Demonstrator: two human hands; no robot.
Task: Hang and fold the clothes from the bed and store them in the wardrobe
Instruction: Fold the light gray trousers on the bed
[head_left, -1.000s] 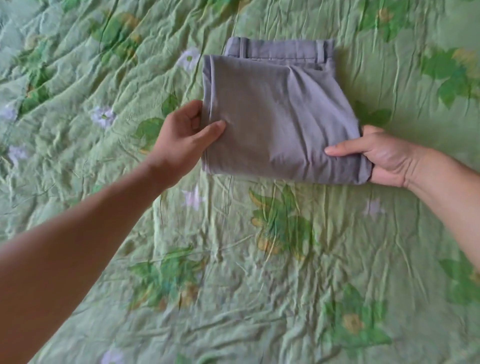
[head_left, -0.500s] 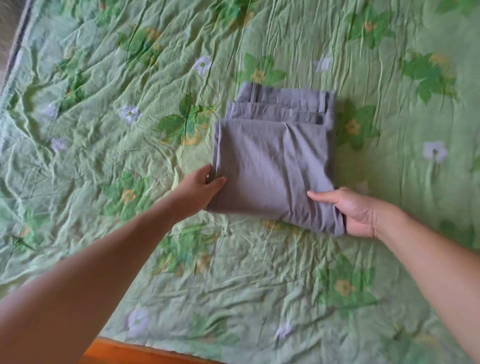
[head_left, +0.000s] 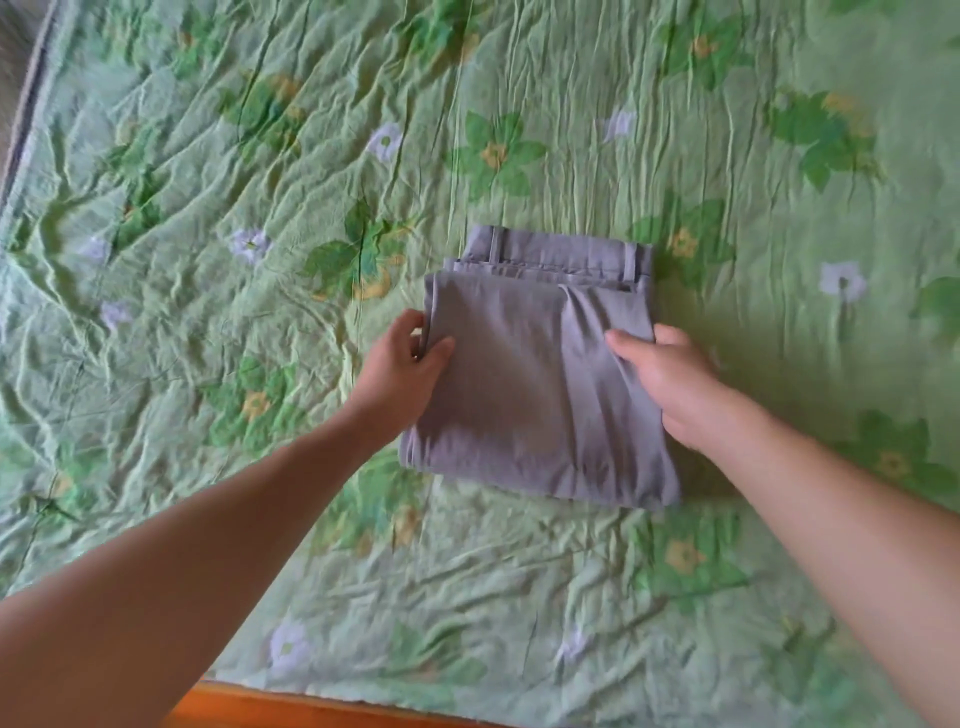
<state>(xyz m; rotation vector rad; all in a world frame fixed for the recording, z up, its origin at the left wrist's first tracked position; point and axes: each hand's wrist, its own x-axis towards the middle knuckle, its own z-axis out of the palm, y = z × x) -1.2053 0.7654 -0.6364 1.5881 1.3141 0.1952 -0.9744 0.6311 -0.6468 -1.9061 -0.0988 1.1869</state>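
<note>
Grey trousers (head_left: 524, 384); green floral bedspread (head_left: 208, 156).

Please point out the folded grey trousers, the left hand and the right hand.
Folded grey fabric trousers (head_left: 519, 410): head view, middle of top layer.
Left hand (head_left: 402, 375): head view, back of hand, gripping left edge.
Right hand (head_left: 675, 387): head view, back of hand, gripping right edge.

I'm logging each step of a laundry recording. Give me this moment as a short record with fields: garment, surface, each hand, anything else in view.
garment: grey trousers, folded into a compact rectangle, waistband and belt loops at the far end
surface: green floral bedspread, wrinkled, with the trousers on it
left: left hand pinches the left edge, thumb on top
right: right hand grips the right edge, thumb on top
other: wooden bed edge at the near side
wardrobe: not in view
</note>
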